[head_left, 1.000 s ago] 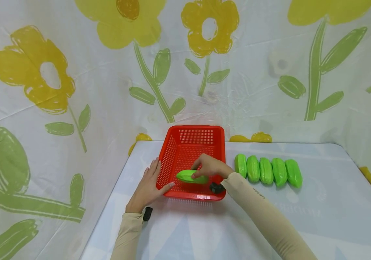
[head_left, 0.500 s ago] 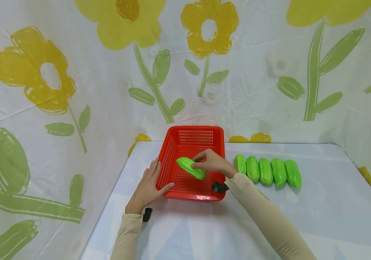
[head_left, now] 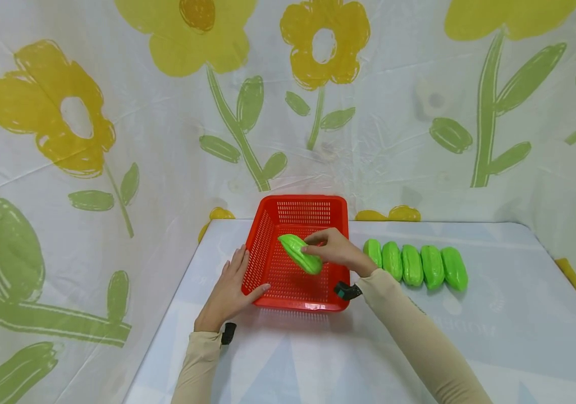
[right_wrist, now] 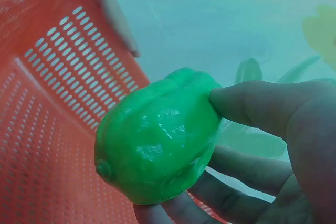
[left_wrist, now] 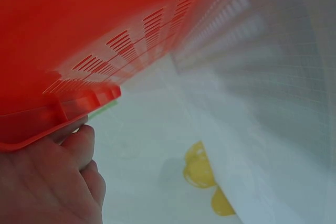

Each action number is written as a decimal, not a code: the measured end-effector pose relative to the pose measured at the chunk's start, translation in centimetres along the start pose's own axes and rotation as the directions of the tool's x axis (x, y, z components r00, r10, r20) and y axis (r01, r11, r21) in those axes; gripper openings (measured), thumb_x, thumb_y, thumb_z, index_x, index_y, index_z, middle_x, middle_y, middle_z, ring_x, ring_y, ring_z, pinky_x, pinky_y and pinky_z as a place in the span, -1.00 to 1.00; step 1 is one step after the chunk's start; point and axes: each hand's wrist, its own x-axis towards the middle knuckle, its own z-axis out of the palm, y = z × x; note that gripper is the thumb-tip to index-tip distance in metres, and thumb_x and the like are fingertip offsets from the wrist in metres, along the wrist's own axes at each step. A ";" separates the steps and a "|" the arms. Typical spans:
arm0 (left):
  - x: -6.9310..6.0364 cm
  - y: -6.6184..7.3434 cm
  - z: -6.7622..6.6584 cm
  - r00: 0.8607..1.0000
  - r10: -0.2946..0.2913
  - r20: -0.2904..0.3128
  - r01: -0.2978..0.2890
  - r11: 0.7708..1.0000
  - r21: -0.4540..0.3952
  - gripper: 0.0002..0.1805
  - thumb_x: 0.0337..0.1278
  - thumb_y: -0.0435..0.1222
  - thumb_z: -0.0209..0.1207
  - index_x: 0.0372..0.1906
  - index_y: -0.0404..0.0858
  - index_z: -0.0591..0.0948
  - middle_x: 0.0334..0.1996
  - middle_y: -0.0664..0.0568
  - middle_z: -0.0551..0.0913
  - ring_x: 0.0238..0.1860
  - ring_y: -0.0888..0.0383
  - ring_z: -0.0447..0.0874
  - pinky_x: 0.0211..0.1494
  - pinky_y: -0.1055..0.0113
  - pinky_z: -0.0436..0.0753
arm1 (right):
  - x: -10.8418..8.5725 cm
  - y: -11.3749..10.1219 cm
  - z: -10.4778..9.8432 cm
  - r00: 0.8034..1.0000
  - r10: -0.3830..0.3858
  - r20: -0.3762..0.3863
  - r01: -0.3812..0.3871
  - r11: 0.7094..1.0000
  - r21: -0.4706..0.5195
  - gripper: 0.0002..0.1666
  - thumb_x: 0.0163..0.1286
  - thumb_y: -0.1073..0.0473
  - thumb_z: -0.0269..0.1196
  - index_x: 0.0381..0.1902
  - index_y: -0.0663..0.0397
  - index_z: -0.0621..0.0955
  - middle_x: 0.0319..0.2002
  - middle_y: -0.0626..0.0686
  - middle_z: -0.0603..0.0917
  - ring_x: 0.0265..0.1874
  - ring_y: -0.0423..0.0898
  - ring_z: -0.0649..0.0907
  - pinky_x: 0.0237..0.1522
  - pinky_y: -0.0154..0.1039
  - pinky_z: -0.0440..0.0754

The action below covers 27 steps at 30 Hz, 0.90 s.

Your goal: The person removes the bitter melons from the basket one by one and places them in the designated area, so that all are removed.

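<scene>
Over the red plastic basket [head_left: 298, 305] my right hand [head_left: 337, 249] holds a green star fruit [head_left: 300, 254], tilted and clear of the basket floor. The right wrist view shows the glossy ridged star fruit [right_wrist: 157, 140] between thumb [right_wrist: 252, 103] and fingers. My left hand [head_left: 226, 293] holds the basket at its near left corner, fingers along the outer side and thumb over the rim. From the left wrist, part of that hand [left_wrist: 58, 182] appears below the basket's red rim [left_wrist: 58, 129]; its thumb is hidden there.
Several more green star fruits [head_left: 412, 265] lie side by side in a row on the pale table [head_left: 495, 348], right of the basket. A curtain printed with yellow flowers [head_left: 389, 129] hangs behind the table and at the left.
My right hand has lifted the star fruit slightly higher and farther back, turning it from nearly level to a slant with its left end up. My left hand stays on the basket.
</scene>
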 end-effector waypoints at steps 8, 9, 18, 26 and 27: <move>-0.1 0.0 -0.2 1.000 -0.005 0.004 0.005 1.000 0.003 0.20 0.22 0.30 0.19 0.67 -0.33 -0.05 0.72 -0.09 -0.12 0.73 -0.12 -0.20 0.72 -0.20 -0.03 | -0.7 -0.4 -0.8 0.999 0.036 -0.034 -0.034 0.998 0.057 -0.47 0.43 0.00 0.35 0.25 0.16 0.66 0.14 0.18 0.72 -0.13 -0.07 0.72 -0.14 -0.19 0.81; -0.1 0.0 -0.2 1.000 -0.008 0.007 0.008 1.000 0.001 0.20 0.22 0.31 0.19 0.67 -0.32 -0.05 0.72 -0.09 -0.13 0.73 -0.12 -0.21 0.73 -0.19 -0.04 | -0.8 -0.4 -0.9 0.999 0.039 -0.036 -0.036 0.997 0.072 -0.47 0.44 0.00 0.35 0.26 0.17 0.66 0.14 0.20 0.71 -0.14 -0.07 0.72 -0.14 -0.19 0.81; 0.0 0.1 -0.2 1.000 -0.013 0.018 0.013 1.000 0.002 0.20 0.23 0.32 0.17 0.67 -0.32 -0.06 0.72 -0.09 -0.14 0.73 -0.14 -0.19 0.72 -0.20 -0.03 | -1.2 -0.1 -2.0 0.996 0.065 -0.057 -0.056 0.988 0.146 -0.42 0.48 -0.02 0.31 0.33 0.17 0.59 0.19 0.21 0.69 -0.04 -0.06 0.73 -0.07 -0.17 0.81; 0.0 0.0 -0.1 1.000 -0.004 0.007 0.004 1.000 0.011 0.20 0.24 0.34 0.15 0.67 -0.31 -0.06 0.72 -0.10 -0.13 0.72 -0.17 -0.15 0.71 -0.22 -0.01 | -2.2 0.2 -2.9 0.994 0.095 -0.056 -0.083 0.981 0.178 -0.37 0.52 -0.05 0.26 0.42 0.12 0.51 0.34 0.22 0.59 0.20 0.06 0.67 0.09 -0.10 0.77; 0.0 0.0 0.0 1.000 -0.004 0.007 0.004 1.000 0.012 0.20 0.24 0.34 0.15 0.67 -0.31 -0.06 0.72 -0.10 -0.13 0.72 -0.17 -0.15 0.71 -0.22 -0.01 | -2.3 0.3 -3.0 0.994 0.097 -0.055 -0.085 0.980 0.181 -0.37 0.53 -0.05 0.25 0.43 0.13 0.50 0.35 0.22 0.58 0.21 0.06 0.67 0.11 -0.10 0.77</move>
